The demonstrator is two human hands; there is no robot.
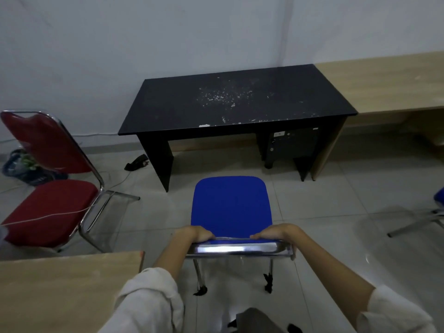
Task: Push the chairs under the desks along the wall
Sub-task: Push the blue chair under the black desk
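Observation:
A blue chair (230, 203) with a chrome frame stands on the tiled floor, its seat pointing at the black desk (230, 102) against the wall. The seat's front edge sits a little short of the desk's opening. My left hand (195, 233) grips the left end of the chair's backrest top, and my right hand (276, 233) grips the right end. A red chair (48, 207) with a chrome frame stands at the left, turned sideways, away from any desk. Part of another blue chair (438, 205) shows at the right edge.
A light wooden desk (384, 85) adjoins the black desk on the right along the wall. Another wooden tabletop (62, 292) fills the lower left beside my arm. A computer tower (292, 145) stands under the black desk's right side. Bags (21, 164) and cables lie on the floor at left.

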